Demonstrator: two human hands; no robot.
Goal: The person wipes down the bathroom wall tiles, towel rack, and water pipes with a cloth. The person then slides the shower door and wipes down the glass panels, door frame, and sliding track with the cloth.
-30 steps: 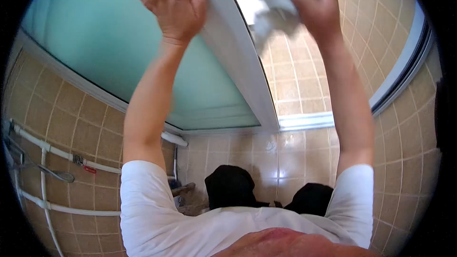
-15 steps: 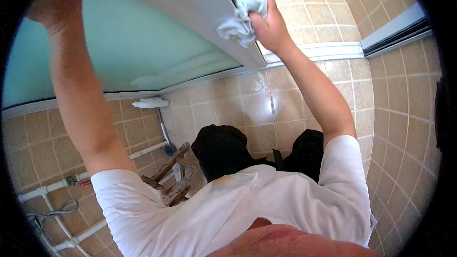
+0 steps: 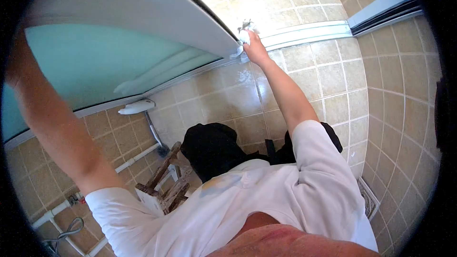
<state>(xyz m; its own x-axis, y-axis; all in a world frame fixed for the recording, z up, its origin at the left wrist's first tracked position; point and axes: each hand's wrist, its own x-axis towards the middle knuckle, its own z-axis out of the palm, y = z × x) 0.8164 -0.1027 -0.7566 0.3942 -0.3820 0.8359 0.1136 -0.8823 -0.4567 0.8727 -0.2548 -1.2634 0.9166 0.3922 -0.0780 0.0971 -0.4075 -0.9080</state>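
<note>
A pale, crumpled cloth (image 3: 244, 37) is gripped in my right hand (image 3: 256, 49), which presses it around the low end of the door's edge, close to the white floor track (image 3: 309, 34). The sliding door (image 3: 190, 24) has a white-grey frame and a greenish frosted glass panel (image 3: 114, 59). My left hand (image 3: 18, 64) is raised at the far left, beside the door's upper part. Dark shadow at the picture's rim hides its fingers, so I cannot tell how they are set.
A worn wooden stool (image 3: 166, 178) stands by my left leg. Behind it, a long-handled brush (image 3: 156, 135) and a white bottle (image 3: 136, 107) sit near the wall. White pipes (image 3: 128, 163) run along the left wall. Brown tiles (image 3: 395, 85) cover the right wall; the floor tiles look wet.
My right hand has slid down the door edge with the cloth, toward the floor track. My left hand has shifted left and lower. The view has tilted a little.
</note>
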